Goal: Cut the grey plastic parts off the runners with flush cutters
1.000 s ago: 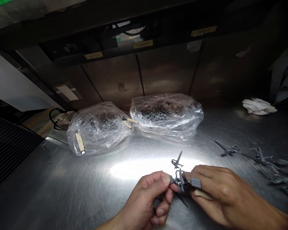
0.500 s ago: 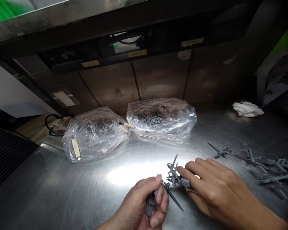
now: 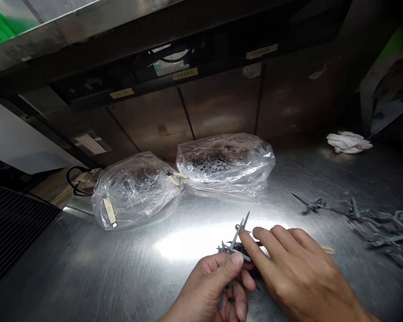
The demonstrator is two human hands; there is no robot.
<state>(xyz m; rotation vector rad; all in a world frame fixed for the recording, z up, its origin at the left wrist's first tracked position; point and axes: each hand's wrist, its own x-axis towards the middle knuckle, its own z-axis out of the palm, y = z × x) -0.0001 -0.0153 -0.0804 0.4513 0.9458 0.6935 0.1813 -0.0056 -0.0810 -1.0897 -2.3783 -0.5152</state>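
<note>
My left hand is closed, its thumb and fingers pinching a grey plastic sprue piece with long pointed spikes. More grey bits show partly under those fingers. Close on the right, my right hand is curled, palm down, around a pair of nippers; one beige handle end sticks out beyond the knuckles. Its jaws are mostly hidden near the grey piece, and I cannot tell whether they touch it. The right index finger reaches to the spikes.
Two clear plastic bags, a left bag and a right bag, hold small grey pieces. Beige-handled nippers lie between them; a beige strip rests on the left bag. Grey sprues are heaped at right, below a white cloth.
My left hand has moved slightly right and up and now pinches the spiked grey piece. The right hand has turned, showing the beige handle behind it. The view has shifted a little.
</note>
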